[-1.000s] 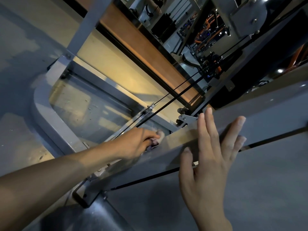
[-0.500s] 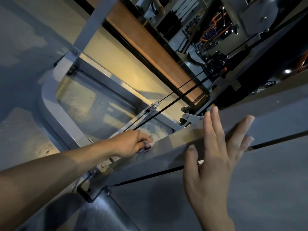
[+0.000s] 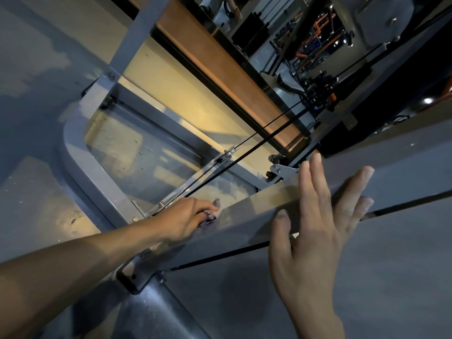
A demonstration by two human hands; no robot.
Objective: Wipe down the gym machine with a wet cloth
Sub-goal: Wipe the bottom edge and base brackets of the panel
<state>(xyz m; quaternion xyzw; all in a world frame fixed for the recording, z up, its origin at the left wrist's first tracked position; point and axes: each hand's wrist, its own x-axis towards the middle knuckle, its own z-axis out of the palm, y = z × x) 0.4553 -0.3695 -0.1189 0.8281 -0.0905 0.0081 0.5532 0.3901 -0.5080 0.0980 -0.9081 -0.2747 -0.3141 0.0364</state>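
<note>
Two hands engaged: left hand [image 3: 186,217] grips bunched cloth [image 3: 209,214] against the machine's grey beam [image 3: 247,216], wiping; right hand [image 3: 315,216], fingers spread flat, presses the beam, apparently steadying it

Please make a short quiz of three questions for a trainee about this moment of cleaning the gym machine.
1. True or false: the right hand grips the cloth.
2. Multiple choice: where is the cloth pressed? A) on the floor; B) on the grey metal beam of the machine; C) on the black cable.
3. Fill in: the right hand lies with fingers ____ on the beam.

Key:
1. False. The left hand holds the cloth; the right hand holds nothing.
2. B. The cloth is against the beam's surface, near its lower left end.
3. Straight (spread flat), pressing on the beam's face.
</note>
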